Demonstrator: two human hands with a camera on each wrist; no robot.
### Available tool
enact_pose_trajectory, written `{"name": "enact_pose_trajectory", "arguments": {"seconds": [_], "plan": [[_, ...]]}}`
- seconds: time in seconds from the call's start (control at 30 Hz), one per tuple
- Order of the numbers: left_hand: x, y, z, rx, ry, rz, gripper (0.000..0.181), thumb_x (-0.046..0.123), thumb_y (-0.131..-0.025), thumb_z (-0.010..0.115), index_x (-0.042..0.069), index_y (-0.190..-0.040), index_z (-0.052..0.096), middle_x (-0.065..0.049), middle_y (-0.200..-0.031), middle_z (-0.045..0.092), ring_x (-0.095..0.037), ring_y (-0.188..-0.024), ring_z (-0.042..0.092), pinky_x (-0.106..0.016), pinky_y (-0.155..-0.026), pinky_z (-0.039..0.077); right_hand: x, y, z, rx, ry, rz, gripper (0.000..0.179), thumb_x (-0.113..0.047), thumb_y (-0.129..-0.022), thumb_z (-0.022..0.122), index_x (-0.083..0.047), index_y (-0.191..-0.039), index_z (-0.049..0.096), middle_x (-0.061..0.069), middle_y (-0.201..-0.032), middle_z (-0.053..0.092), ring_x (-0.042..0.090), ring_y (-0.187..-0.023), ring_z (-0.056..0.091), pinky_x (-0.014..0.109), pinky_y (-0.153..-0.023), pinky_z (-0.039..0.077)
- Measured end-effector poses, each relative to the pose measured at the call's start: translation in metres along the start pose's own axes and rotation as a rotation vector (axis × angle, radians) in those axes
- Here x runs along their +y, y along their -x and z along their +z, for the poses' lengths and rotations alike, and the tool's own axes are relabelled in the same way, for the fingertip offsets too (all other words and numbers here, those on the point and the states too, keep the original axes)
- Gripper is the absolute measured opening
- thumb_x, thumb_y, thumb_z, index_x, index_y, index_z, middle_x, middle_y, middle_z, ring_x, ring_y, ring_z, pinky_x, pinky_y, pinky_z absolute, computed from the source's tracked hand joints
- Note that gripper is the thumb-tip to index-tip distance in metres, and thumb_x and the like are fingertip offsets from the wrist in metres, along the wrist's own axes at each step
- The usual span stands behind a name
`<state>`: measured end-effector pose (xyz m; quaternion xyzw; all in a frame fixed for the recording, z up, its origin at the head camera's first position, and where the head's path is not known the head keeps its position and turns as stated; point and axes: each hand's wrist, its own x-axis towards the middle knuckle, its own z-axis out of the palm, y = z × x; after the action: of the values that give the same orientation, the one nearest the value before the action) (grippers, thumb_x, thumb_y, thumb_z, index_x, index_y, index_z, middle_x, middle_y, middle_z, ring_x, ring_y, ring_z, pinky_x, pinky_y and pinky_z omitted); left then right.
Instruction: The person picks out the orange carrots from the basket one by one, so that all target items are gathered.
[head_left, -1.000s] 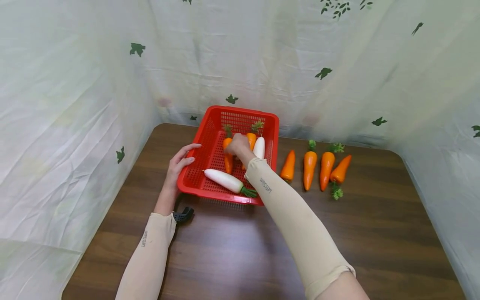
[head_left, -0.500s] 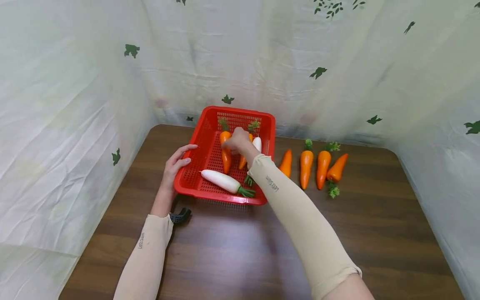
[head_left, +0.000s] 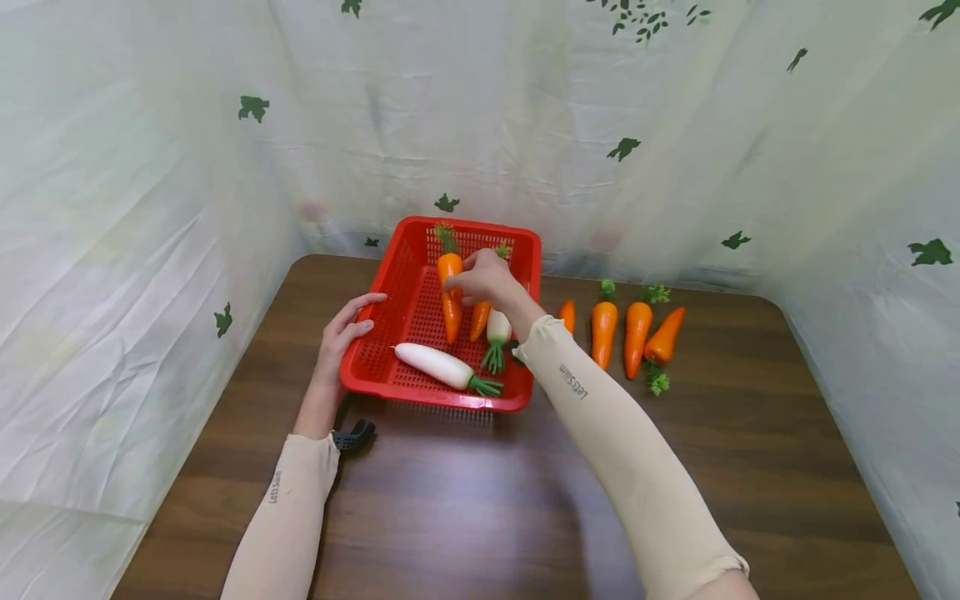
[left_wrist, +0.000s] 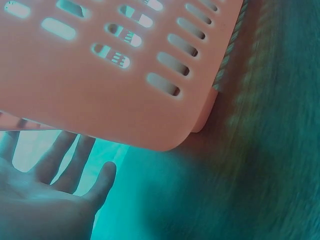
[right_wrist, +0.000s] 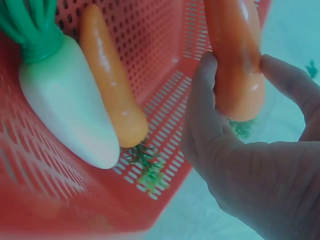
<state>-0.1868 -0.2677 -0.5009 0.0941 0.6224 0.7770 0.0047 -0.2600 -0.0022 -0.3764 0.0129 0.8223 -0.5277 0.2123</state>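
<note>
My right hand [head_left: 483, 275] pinches an orange carrot [head_left: 451, 300] between thumb and fingers over the red basket [head_left: 365, 385]. Its green top [head_left: 446, 237] points to the far side; in the right wrist view the carrot [right_wrist: 240, 60] fills the hand's grasp. My left hand [head_left: 337, 342] rests on the basket's left rim with fingers fairly straight; in the left wrist view some fingertips are hidden by the basket wall [left_wrist: 75, 100]. A second carrot [right_wrist: 112, 75] lies in the basket beside a white radish [right_wrist: 67, 100]. Another radish [head_left: 435, 364] lies along the near side.
Several carrots [head_left: 603, 333] lie in a row on the brown wooden table [head_left: 712, 467], right of the basket. One of them is partly covered by the right sleeve [head_left: 622, 450]. A white leaf-print curtain [head_left: 517, 108] hangs around the back and sides.
My right hand has pulled back a little, and the pinched carrot has shifted toward the far side of the basket. More of the right-hand radish shows. The left hand stays at the rim.
</note>
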Motion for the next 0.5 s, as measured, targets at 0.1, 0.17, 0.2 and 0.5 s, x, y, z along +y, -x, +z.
{"name": "enact_pose_trajectory", "arguments": {"seconds": [0.1, 0.17, 0.2, 0.5], "plan": [[0.0, 0.001, -0.001, 0.001, -0.001, -0.004, 0.044, 0.015, -0.107, 0.052, 0.012, -0.151, 0.055, -0.013, -0.156, 0.047, -0.034, -0.132, 0.051, -0.032, -0.099, 0.06, 0.0, 0.004, -0.004, -0.028, -0.054, -0.024, 0.057, -0.011, -0.093, 0.078, 0.005, -0.141, 0.052, 0.021, -0.139, 0.057, 0.031, -0.108, 0.074, 0.044, -0.098, 0.061], [-0.001, 0.001, -0.002, 0.001, 0.003, -0.004, 0.044, 0.015, -0.107, 0.051, 0.012, -0.151, 0.054, -0.014, -0.156, 0.047, -0.034, -0.133, 0.051, -0.032, -0.099, 0.06, 0.001, 0.007, -0.007, -0.045, -0.079, -0.039, 0.057, -0.012, -0.094, 0.078, 0.005, -0.142, 0.052, 0.02, -0.137, 0.059, 0.03, -0.107, 0.074, 0.041, -0.095, 0.062], [-0.001, 0.001, -0.002, 0.0, 0.005, -0.003, 0.044, 0.014, -0.107, 0.05, 0.012, -0.151, 0.054, -0.014, -0.156, 0.047, -0.034, -0.133, 0.05, -0.032, -0.098, 0.06, 0.001, 0.009, -0.009, -0.053, -0.086, -0.046, 0.057, -0.013, -0.094, 0.078, 0.004, -0.141, 0.053, 0.019, -0.136, 0.06, 0.029, -0.107, 0.074, 0.039, -0.093, 0.063], [-0.001, 0.001, 0.0, -0.012, 0.019, 0.004, 0.044, 0.014, -0.107, 0.05, 0.011, -0.151, 0.054, -0.014, -0.157, 0.046, -0.035, -0.133, 0.05, -0.034, -0.1, 0.06, 0.006, 0.032, -0.029, -0.054, -0.157, -0.085, 0.063, -0.016, -0.095, 0.078, 0.003, -0.147, 0.049, 0.019, -0.133, 0.063, 0.029, -0.109, 0.072, 0.037, -0.092, 0.063]]}}
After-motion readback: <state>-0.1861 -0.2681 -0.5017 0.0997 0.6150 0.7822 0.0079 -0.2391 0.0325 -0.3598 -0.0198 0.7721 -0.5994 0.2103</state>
